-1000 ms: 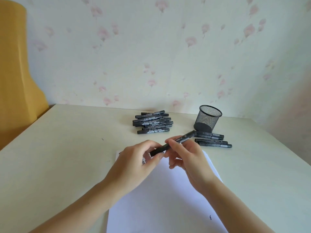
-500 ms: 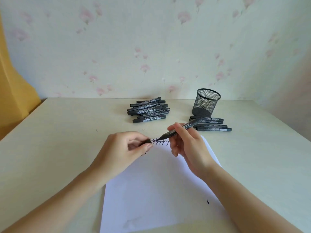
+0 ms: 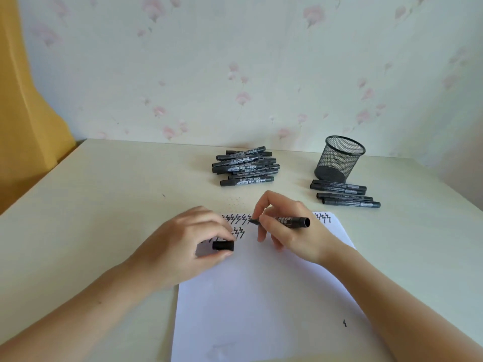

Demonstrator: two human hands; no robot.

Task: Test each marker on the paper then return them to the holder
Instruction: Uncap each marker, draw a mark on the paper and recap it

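Head view: right hand [image 3: 292, 231] pinches the uncapped marker [image 3: 285, 221] in a writing grip, thumb and forefinger curled round the barrel near the tip, barrel end pointing right over the knuckles. Tip rests at the far edge of the paper [image 3: 261, 296], at the right end of a row of zigzags [image 3: 236, 218]. Left hand [image 3: 183, 246] holds the cap [image 3: 223, 245] between curled fingers and thumb, and its heel lies on the near-left part of the sheet. Risks: the tip is close to the paper's far edge, so a long stroke could run onto the table [image 3: 104, 205]; the right hand's lower fingers sit just beside fresh marks and may smear them; if the left hand lifts, the sheet may slide under the stroke. An uncapped tip left idle will dry. Holder [image 3: 338, 159] stands far right, apparently empty; four markers [image 3: 345, 193] lie just near of it. A larger pile [image 3: 245, 165] lies far centre; which group is tested cannot be told.
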